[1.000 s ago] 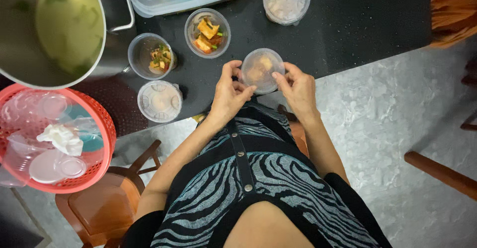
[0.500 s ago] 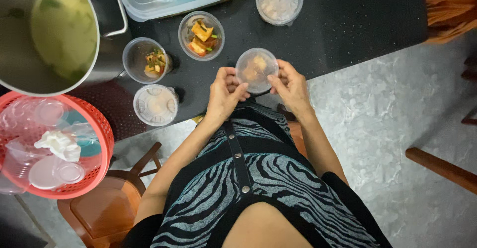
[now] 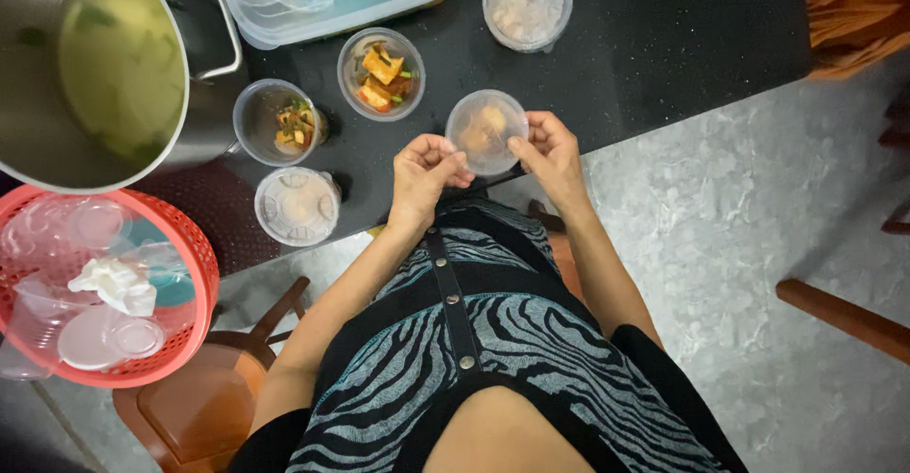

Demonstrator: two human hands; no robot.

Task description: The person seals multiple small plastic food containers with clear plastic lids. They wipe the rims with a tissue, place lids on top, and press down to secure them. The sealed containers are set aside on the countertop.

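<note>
My left hand (image 3: 427, 172) and my right hand (image 3: 547, 150) both grip the rim of a small round clear plastic cup (image 3: 485, 132) with a clear lid on it and pale food inside. It sits at the near edge of the black table (image 3: 664, 46). To its left stands an open cup of orange and green food (image 3: 381, 73), another open cup with a little food (image 3: 278, 122), and a lidded cup (image 3: 297, 207). A further lidded cup (image 3: 527, 4) stands at the back.
A large steel pot (image 3: 95, 65) of pale green liquid stands at the left. A red basket (image 3: 194, 255) of clear lids and cups sits on a wooden stool (image 3: 204, 407). A clear tub (image 3: 341, 9) lies at the back. Grey stone floor (image 3: 739, 245) spreads right.
Both hands stay on the lidded cup, with the fingers shifting slightly around its rim. The view has drifted a little; nothing else on the table has moved.
</note>
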